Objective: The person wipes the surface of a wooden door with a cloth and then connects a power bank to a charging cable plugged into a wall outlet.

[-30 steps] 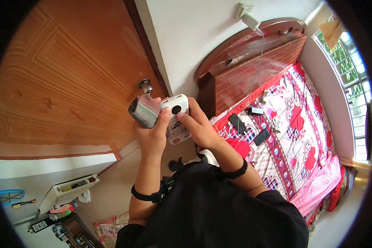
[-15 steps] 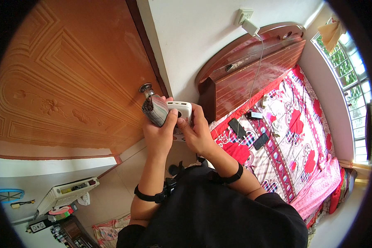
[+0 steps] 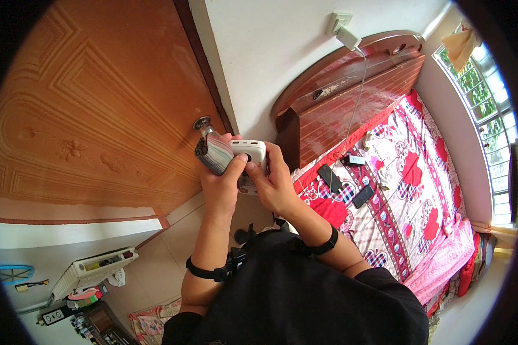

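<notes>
In front of my chest, both hands hold a white power bank [image 3: 253, 148] with ports along its top edge. My left hand [image 3: 220, 188] is closed round a grey striped, rolled-up cloth thing [image 3: 214, 155] with a dark end, beside the power bank's left edge. Its thumb rests on the power bank's face. The fingers of my right hand [image 3: 277, 183] wrap the right edge, thumb bent over the front. Below the thumbs, part of a pale object shows, mostly hidden. Just beyond the striped thing is a metal door knob [image 3: 202, 123].
A carved wooden door [image 3: 98, 115] stands at the left. To the right lies a bed with a patterned sheet [image 3: 411, 213], holding phones [image 3: 330, 178] and a cable. A white charger [image 3: 347, 38] is plugged into the wall. A low shelf [image 3: 106, 322] sits at lower left.
The striped thing has tilted slightly and shifted a little left with my left hand. The grip of both hands on the power bank stays nearly the same.
</notes>
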A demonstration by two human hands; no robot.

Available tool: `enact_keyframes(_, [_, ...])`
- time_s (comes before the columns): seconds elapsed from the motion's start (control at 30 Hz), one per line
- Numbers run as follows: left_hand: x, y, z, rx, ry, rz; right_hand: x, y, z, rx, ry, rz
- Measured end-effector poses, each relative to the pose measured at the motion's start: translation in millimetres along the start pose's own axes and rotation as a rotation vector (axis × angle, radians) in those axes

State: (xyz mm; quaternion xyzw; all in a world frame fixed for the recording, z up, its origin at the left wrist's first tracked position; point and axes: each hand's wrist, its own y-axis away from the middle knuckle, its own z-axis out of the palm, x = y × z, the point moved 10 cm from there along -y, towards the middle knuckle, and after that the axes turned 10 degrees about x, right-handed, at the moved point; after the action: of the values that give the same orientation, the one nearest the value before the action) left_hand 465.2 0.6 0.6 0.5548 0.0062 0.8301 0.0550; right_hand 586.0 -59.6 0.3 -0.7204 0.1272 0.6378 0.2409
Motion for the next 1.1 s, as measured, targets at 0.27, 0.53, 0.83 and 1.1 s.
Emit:
enact_keyframes(0.27, [-3,-3,0,-0.018,0.029,-0.047,4,-1,-1,0.004,-0.016,-0.009])
enact_keyframes(0.53, [-14,-6,-13,-0.006,-0.07,-0.115,30,-3,2,-0.008,-0.36,0.143])
enact_keyframes(0.83, [17,7,-14,0.139,-0.313,0.116,-59,12,-21,0.407,0.377,-0.763])
enact_keyframes(1.1, [20,7,-16,0.181,-0.212,0.171,-73,24,0,0.29,0.469,-1.04])
